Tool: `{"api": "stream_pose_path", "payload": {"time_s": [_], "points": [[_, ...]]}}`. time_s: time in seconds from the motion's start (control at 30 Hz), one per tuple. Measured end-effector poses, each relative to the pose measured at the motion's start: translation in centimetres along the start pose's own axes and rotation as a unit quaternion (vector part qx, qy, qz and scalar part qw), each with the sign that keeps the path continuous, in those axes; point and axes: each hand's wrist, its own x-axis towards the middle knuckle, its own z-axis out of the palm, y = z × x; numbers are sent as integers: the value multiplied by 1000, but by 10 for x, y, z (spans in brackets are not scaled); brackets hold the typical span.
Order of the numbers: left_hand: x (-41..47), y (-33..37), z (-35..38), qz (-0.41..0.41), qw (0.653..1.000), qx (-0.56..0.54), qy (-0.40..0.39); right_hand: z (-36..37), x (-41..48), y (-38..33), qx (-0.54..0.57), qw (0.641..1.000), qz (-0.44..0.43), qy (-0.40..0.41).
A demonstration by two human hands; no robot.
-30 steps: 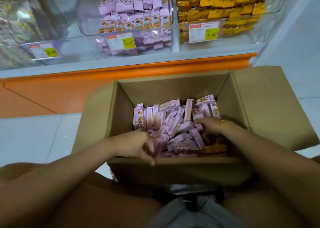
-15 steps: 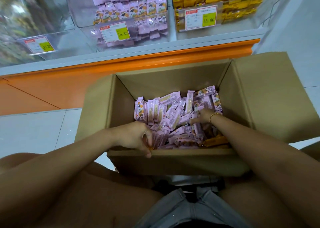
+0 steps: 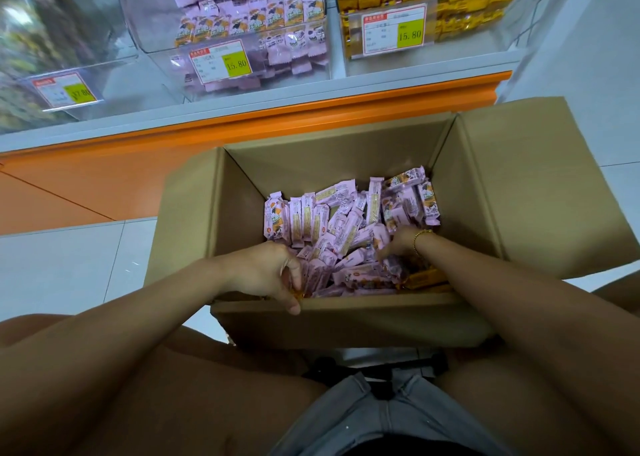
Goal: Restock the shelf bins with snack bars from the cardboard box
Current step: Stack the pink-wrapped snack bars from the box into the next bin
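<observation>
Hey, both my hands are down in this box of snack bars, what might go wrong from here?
1. A few yellow bars lie among the pink bars by your right hand. A mixed handful may land in the wrong bin, the pink bin or the yellow bin.
2. Your left hand grips loose pink bars at the near wall of the cardboard box. Lifted to the shelf, some may slip onto the floor.

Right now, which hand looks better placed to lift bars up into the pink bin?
Probably left: the left hand curls round pink bars, and the pink bin sits toward its side.
</observation>
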Motion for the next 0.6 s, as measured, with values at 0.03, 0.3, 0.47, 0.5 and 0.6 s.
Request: {"api": "stream_pose_path", "payload": {"time_s": [0.03, 0.3, 0.47, 0.5, 0.6], "points": [[0, 0, 0, 0, 1000, -1, 0, 3, 2, -2, -15, 1000, -8, -9], [-2, -1, 3, -9, 1000, -5, 7, 11, -3, -1, -49, 997, -52, -39], [-2, -2, 3, -7, 1000, -4, 3, 18, -5, -2, -104, 988, -102, -56], [-1, -2, 3, -9, 1000, -7, 0, 19, -4, -2, -115, 986, -111, -53], [-1, -2, 4, -16, 1000, -18, -6, 21, -6, -3, -128, 982, -132, -38]]}}
